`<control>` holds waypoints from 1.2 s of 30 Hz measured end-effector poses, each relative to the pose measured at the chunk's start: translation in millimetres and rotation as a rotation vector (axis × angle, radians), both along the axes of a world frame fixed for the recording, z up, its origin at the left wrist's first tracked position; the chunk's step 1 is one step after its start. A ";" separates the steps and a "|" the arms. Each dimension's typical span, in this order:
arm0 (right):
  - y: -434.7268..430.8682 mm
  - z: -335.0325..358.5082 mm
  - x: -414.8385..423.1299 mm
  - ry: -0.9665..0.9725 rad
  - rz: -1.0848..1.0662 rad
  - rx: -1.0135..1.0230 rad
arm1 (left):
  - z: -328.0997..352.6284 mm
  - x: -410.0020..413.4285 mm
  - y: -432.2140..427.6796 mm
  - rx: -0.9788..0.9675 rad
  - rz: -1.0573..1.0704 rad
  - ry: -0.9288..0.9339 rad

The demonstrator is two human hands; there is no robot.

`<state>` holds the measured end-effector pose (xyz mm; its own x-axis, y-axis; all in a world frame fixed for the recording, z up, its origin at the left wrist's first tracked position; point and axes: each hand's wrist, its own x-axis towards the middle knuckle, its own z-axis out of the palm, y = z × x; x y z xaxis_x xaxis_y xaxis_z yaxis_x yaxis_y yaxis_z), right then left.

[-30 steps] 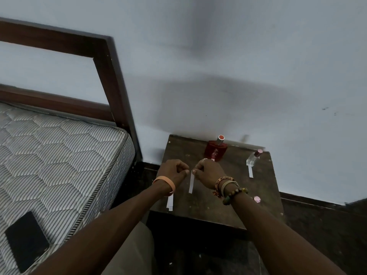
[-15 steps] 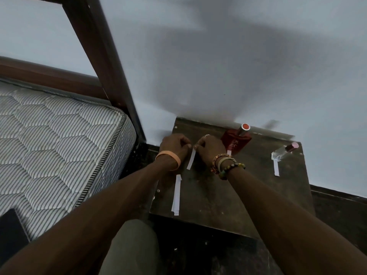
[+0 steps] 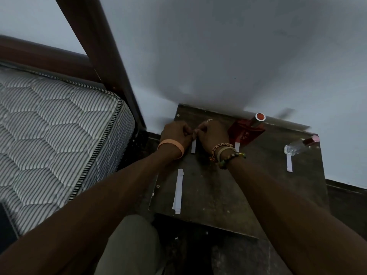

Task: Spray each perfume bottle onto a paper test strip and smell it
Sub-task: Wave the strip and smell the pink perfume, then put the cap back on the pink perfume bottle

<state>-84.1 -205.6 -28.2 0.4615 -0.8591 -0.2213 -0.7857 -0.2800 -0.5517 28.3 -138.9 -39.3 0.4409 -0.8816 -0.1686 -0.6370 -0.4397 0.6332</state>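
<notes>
- While both hands meet over the far left of the worktop [image 3: 218,195], the step in hand looks like readying one paper strip [image 3: 193,146] before any spraying.
- Each of the left hand [image 3: 174,133] and right hand [image 3: 210,135] has a narrow grip, fingertips pinching the strip's top end. The strip hangs between the wrists, and I cannot tell whether it is being torn or folded.
- To do this well, I judge the pinch should keep to the very end, leaving the lower length clean for spray. One hand must then free itself for a bottle.
- Just right of the right hand stands the red perfume bottle [image 3: 246,131], flat-sided, its silvery cap topped in red, with a short strip [image 3: 237,146] at its base.
- Near the right edge sits the clear bottle [image 3: 296,148] with a dark red cap and a second strip [image 3: 289,163] before it.
- Near the left front edge lies a long strip [image 3: 178,191].
</notes>
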 end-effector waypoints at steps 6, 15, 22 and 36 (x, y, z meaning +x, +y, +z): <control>5.0 1.8 -1.8 -0.045 -0.054 -0.033 | 0.2 4.1 -1.5 0.025 -0.008 0.023; 3.9 1.4 -5.0 -0.055 -0.048 0.033 | 2.9 4.9 -2.2 0.070 0.008 0.056; 19.2 15.3 -21.6 -0.096 -0.048 -0.063 | 14.6 5.5 9.1 -0.009 0.123 0.269; 63.3 136.4 -150.9 -0.075 -0.077 -0.353 | 92.4 -122.2 59.9 -0.233 -0.252 0.259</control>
<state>-235.0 -142.2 108.2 0.3965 -0.9093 0.1265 -0.7730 -0.4050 -0.4884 -94.0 -79.0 53.1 0.1764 -0.9839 -0.0289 -0.5128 -0.1169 0.8505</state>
